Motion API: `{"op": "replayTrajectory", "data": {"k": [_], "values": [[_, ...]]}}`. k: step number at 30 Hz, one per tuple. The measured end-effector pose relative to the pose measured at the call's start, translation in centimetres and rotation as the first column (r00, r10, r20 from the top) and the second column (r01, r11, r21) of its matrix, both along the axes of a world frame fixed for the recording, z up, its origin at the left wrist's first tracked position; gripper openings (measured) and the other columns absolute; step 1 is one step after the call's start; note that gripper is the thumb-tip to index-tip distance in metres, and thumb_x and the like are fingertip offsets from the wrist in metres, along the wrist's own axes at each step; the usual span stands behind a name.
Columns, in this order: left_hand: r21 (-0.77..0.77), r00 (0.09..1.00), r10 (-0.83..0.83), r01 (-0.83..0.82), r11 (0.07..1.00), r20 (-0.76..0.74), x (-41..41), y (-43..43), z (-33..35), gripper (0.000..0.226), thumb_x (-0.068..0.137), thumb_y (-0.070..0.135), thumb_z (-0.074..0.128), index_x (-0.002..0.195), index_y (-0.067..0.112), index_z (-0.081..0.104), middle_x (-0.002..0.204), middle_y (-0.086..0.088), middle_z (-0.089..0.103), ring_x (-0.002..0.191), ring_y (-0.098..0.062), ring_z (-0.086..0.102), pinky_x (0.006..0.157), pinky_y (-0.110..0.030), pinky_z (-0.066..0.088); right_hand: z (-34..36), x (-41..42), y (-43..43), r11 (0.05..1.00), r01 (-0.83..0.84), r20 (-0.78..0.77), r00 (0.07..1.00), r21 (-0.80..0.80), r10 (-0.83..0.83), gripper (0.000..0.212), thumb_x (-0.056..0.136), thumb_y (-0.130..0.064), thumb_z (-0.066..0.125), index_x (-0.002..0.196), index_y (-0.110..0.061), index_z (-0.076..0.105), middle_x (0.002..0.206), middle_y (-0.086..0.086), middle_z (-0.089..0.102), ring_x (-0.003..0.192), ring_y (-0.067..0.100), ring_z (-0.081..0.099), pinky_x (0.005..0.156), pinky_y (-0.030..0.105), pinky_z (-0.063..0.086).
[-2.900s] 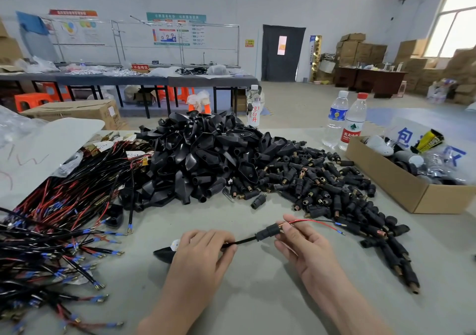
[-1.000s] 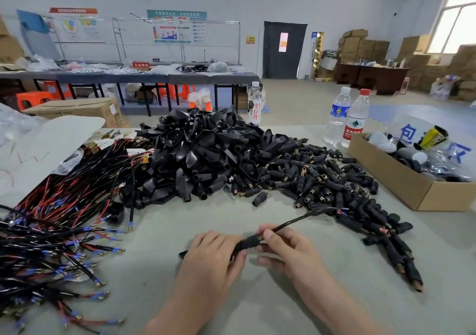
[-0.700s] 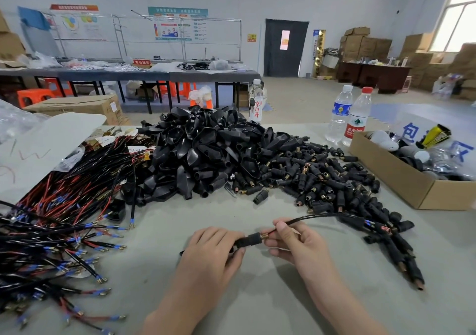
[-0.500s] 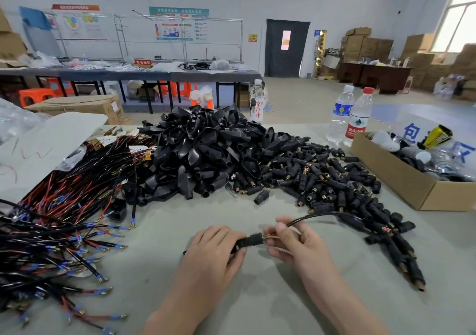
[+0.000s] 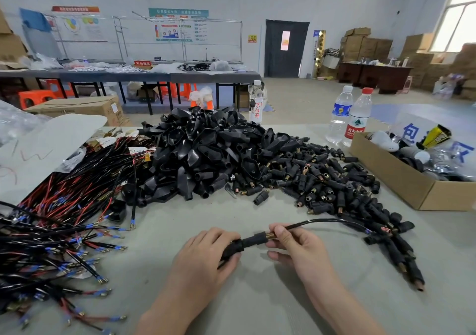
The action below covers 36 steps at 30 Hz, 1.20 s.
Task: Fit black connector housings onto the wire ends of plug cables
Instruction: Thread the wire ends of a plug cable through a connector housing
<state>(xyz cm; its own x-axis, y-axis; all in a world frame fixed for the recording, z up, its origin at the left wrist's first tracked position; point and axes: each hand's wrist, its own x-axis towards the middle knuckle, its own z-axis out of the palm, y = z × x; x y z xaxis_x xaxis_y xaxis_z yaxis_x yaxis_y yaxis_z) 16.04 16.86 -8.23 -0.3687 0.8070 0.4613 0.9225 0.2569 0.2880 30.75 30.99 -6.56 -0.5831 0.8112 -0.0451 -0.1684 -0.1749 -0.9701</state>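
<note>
Low on the grey table [image 5: 257, 296], my left hand [image 5: 203, 257] grips the wide end of a black connector housing [image 5: 244, 243]. My right hand [image 5: 296, 247] pinches the cable [image 5: 324, 221] right where it leaves the housing's brass-tipped narrow end. The cable arcs rightward to the small connectors. A big heap of black plug housings [image 5: 206, 154] lies behind, with small black cylindrical connectors [image 5: 334, 187] spread to its right. Red and black wire cables [image 5: 59, 218] with blue-sleeved ends are piled at the left.
An open cardboard box [image 5: 401, 180] with mixed items stands at the right. Two water bottles [image 5: 350, 118] and a third bottle [image 5: 256, 102] stand behind the heap. A white sheet [image 5: 46, 149] covers the far left corner. Long tables and stacked cartons fill the room behind.
The red and black wire ends that stuck out of the housing earlier are now inside it. My right hand has slid up to the housing's tip and my left hand has closed further over its wide end.
</note>
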Motion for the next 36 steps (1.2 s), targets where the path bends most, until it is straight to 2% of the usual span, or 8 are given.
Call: {"op": "replayTrajectory", "data": {"k": [5, 12, 18, 23, 30, 33, 36], "values": [[0.040, 1.000, -0.015, 0.015, 0.999, 0.006, 0.3, 0.1, 0.4, 0.023, 0.089, 0.049, 0.049, 0.109, 0.042, 0.058, 0.098, 0.022, 0.054, 0.087, -0.001, 0.054, 0.070, -0.018, 0.046, 0.3, 0.0, 0.2, 0.999, 0.041, 0.002, 0.999, 0.005, -0.041, 0.013, 0.095, -0.013, 0.061, 0.091, -0.006, 0.073, 0.080, 0.004, 0.075, 0.073, 0.015, 0.072, 0.058, 0.025, 0.058], [0.075, 0.999, -0.017, 0.014, 0.997, 0.031, 0.7, -0.1, 0.9, 0.022, 0.089, 0.048, 0.050, 0.110, 0.043, 0.054, 0.099, 0.022, 0.049, 0.088, 0.000, 0.053, 0.062, -0.017, 0.047, 0.5, 0.2, 0.0, 0.999, 0.003, -0.004, 1.000, 0.051, -0.003, 0.019, 0.098, -0.018, 0.056, 0.096, -0.005, 0.070, 0.095, 0.005, 0.077, 0.080, 0.017, 0.073, 0.062, 0.026, 0.059], [0.117, 0.999, -0.035, 0.030, 0.993, 0.037, 0.7, -0.1, 1.3, 0.022, 0.088, 0.045, 0.053, 0.111, 0.043, 0.053, 0.102, 0.021, 0.049, 0.087, -0.001, 0.055, 0.060, -0.021, 0.051, 0.8, 0.2, -0.3, 0.990, 0.045, -0.006, 0.999, 0.134, -0.044, 0.017, 0.096, -0.018, 0.058, 0.094, -0.004, 0.067, 0.076, 0.003, 0.074, 0.060, 0.015, 0.068, 0.054, 0.024, 0.056], [0.137, 0.998, -0.055, 0.052, 0.989, 0.019, 0.8, -0.1, 1.3, 0.022, 0.088, 0.042, 0.055, 0.110, 0.039, 0.057, 0.102, 0.019, 0.051, 0.087, -0.004, 0.056, 0.061, -0.024, 0.052, 0.7, 0.3, -0.3, 0.985, 0.065, -0.009, 0.998, 0.160, -0.064, 0.016, 0.094, -0.020, 0.060, 0.091, -0.006, 0.067, 0.072, 0.004, 0.073, 0.057, 0.014, 0.067, 0.053, 0.022, 0.053], [0.130, 0.997, -0.062, 0.056, 0.990, 0.047, 0.6, -0.1, 1.0, 0.022, 0.088, 0.045, 0.054, 0.110, 0.041, 0.056, 0.100, 0.020, 0.050, 0.085, -0.003, 0.055, 0.060, -0.025, 0.052, 0.7, 0.4, -0.3, 0.993, -0.008, -0.044, 0.999, 0.119, 0.013, 0.030, 0.082, -0.030, 0.066, 0.095, -0.004, 0.070, 0.079, 0.005, 0.074, 0.067, 0.020, 0.071, 0.058, 0.025, 0.056], [0.127, 0.997, -0.063, 0.056, 0.990, 0.050, 0.5, 0.0, 0.9, 0.023, 0.088, 0.047, 0.052, 0.110, 0.043, 0.054, 0.101, 0.020, 0.050, 0.086, -0.003, 0.055, 0.060, -0.026, 0.053, 0.8, 0.5, -0.2, 0.995, -0.057, -0.053, 0.997, 0.077, 0.061, 0.033, 0.078, -0.030, 0.068, 0.096, -0.002, 0.071, 0.083, 0.008, 0.075, 0.072, 0.022, 0.072, 0.062, 0.024, 0.058], [0.122, 0.997, -0.067, 0.060, 0.991, 0.048, 0.5, 0.0, 0.9, 0.023, 0.088, 0.048, 0.052, 0.110, 0.044, 0.053, 0.100, 0.020, 0.050, 0.086, -0.002, 0.055, 0.061, -0.026, 0.053, 0.9, 0.5, 0.0, 0.997, -0.046, -0.042, 0.998, 0.061, 0.049, 0.029, 0.082, -0.025, 0.068, 0.095, 0.001, 0.070, 0.084, 0.011, 0.075, 0.072, 0.022, 0.073, 0.062, 0.023, 0.057]]}}
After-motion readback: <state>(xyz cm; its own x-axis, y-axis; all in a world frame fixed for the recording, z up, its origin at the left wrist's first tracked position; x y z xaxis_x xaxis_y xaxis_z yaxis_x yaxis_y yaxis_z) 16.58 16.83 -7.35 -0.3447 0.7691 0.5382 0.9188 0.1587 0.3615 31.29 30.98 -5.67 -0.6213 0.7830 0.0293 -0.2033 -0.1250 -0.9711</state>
